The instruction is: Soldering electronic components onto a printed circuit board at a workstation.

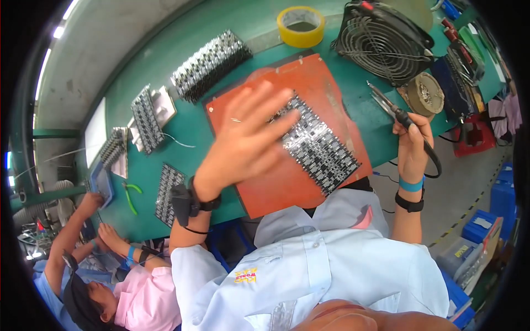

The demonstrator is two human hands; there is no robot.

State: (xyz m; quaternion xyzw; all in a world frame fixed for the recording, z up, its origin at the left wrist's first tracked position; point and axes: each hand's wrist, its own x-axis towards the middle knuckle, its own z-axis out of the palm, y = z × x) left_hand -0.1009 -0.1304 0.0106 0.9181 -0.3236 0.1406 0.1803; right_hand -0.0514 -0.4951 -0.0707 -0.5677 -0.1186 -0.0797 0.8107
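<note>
- The left hand (245, 140) hovers flat over the orange mat (287, 132), fingers spread wide, fingertips over the near end of the circuit board panel (317, 146); whether they touch it I cannot tell.
- The circuit board panel, dark and studded with parts, lies slantwise on the orange mat.
- The right hand (413, 144), just right of the mat, is closed round a soldering iron (393, 109), its tip pointing away from the body.
- Beyond the mat's far right corner stands a black fan (383, 41).
- A roll of yellow tape (301, 26) lies beyond the mat's far edge.
- Left of the mat, more stacked circuit boards (210, 65) rest on the green table (187, 129).
</note>
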